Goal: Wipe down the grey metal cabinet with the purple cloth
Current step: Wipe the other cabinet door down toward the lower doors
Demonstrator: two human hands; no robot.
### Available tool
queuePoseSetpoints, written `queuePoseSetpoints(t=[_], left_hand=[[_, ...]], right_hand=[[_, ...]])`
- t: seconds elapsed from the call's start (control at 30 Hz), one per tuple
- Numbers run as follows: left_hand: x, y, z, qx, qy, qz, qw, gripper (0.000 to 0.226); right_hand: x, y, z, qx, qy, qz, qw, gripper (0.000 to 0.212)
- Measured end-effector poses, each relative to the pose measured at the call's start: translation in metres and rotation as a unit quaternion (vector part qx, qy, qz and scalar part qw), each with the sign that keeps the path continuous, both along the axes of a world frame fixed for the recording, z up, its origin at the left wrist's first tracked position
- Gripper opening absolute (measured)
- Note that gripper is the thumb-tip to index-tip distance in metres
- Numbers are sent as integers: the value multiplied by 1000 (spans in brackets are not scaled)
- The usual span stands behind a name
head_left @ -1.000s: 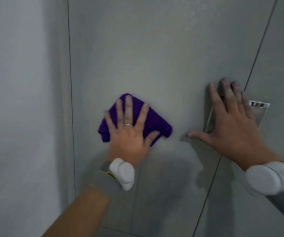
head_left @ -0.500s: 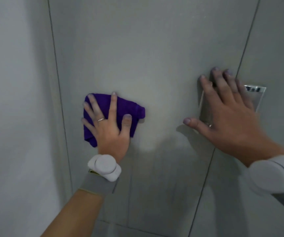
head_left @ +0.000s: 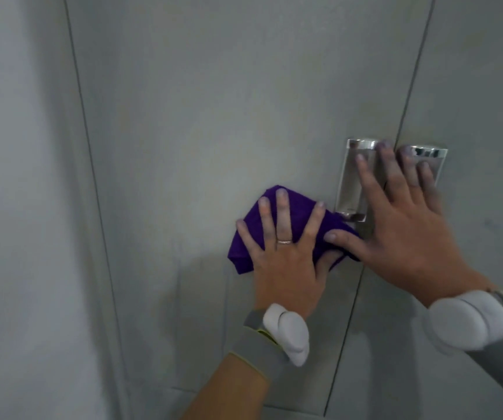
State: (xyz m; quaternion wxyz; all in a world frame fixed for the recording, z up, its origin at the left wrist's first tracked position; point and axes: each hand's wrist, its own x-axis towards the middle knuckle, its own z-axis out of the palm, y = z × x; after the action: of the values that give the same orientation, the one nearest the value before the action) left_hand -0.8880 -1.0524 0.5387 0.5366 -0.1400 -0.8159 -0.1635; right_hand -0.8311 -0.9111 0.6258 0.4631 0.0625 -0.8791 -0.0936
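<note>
The grey metal cabinet (head_left: 213, 116) fills the view, with two doors meeting at a seam right of centre. My left hand (head_left: 286, 253) presses the purple cloth (head_left: 245, 241) flat against the left door with spread, straight fingers. The cloth's right edge reaches the lower corner of a shiny recessed handle (head_left: 351, 183). My right hand (head_left: 401, 225) lies flat across the seam, fingers straight over both handles, thumb touching the cloth.
A second recessed metal handle (head_left: 436, 160) sits on the right door, partly under my fingers. A pale wall (head_left: 17, 207) borders the cabinet on the left. The bottom edge of the left door shows near the frame's lower part.
My left hand slid the cloth from the left door's left side rightward until it met the handle and my right thumb. My right hand stayed flat over the handles.
</note>
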Motion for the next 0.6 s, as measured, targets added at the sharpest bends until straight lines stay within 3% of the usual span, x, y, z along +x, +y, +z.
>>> queuePoseSetpoints(t=[0.4,0.6], left_hand=[[-42,-176,-40,0,-26,38,999,72],[-36,-155,-47,81,-52,13,995,70]], right_hand=[[-20,-38,-27,-50,58,-12,997,106],[-13,-28,-28,-48,53,30,997,93]])
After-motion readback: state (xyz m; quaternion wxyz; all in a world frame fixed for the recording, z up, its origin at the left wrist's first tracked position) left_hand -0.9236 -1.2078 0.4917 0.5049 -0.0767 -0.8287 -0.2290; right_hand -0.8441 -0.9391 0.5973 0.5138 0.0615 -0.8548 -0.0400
